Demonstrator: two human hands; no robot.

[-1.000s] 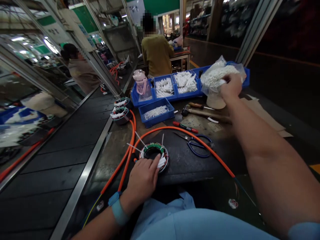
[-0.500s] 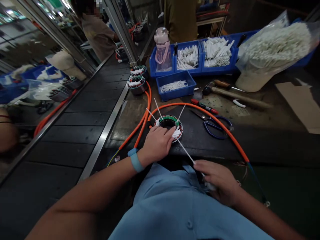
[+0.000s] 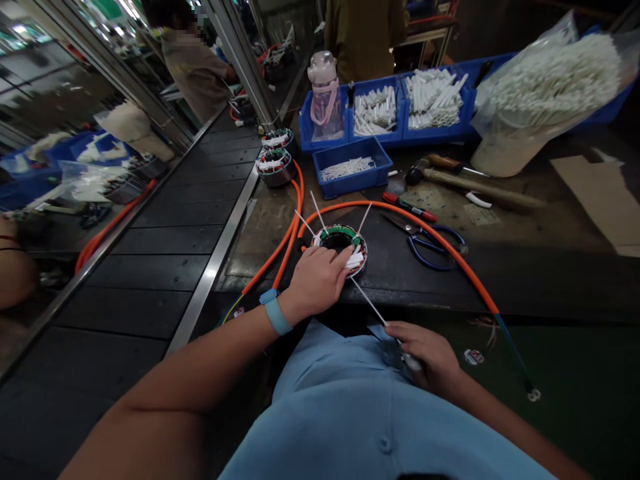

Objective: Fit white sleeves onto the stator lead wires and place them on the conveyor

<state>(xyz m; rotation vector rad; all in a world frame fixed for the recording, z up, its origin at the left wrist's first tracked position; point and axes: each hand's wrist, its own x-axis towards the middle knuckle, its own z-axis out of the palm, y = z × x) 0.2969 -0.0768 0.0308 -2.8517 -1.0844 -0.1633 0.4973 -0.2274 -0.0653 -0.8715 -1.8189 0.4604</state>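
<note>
A ring-shaped motor stator [image 3: 340, 232] with a green top and red and white wiring lies near the bench's front edge. Over its near left side rests my left hand [image 3: 320, 275], fingers bent against the rim and the white sleeves [image 3: 355, 260] there. A thin white strip [image 3: 369, 300], like a cable tie, runs taut from the near side of the stator to my right hand [image 3: 425, 350], which is closed around it by my lap. Something whitish also shows under those fingers, too hidden to name. Several more thin white strips [image 3: 365, 217] stick up from the ring.
An orange cable [image 3: 440, 243] arches around the stator. Scissors [image 3: 430, 243], a red marker [image 3: 409, 207] and a hammer [image 3: 480, 187] lie to the right. Blue bins [image 3: 353, 183] of white pieces stand behind. More stators [image 3: 275, 170] sit by the conveyor [image 3: 150, 247]; a co-worker [image 3: 195, 73] is beyond.
My right hand has shifted slightly left in view, still holding the taut strip. The left hand stays on the stator. The whole view has tilted a little.
</note>
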